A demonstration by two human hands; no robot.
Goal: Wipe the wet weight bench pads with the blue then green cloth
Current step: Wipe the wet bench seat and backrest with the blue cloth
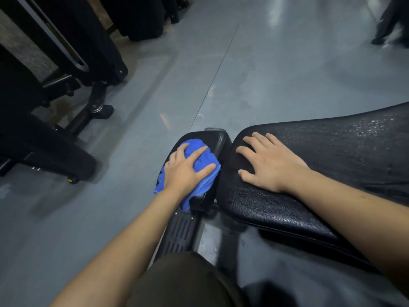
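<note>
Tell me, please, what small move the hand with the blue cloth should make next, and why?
Probably sweep the blue cloth toward the far end of the small pad: the left hand presses it flat on the near part, while that end lies uncovered. The right hand rests on the large pad, where droplets glisten.

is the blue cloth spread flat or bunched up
Bunched up: the blue cloth lies crumpled in folds under the left hand pressing it onto the small pad.

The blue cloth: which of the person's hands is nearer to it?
Left. The left hand presses flat on top of the blue cloth on the small seat pad. The right hand rests apart from it, spread on the large back pad.
</note>
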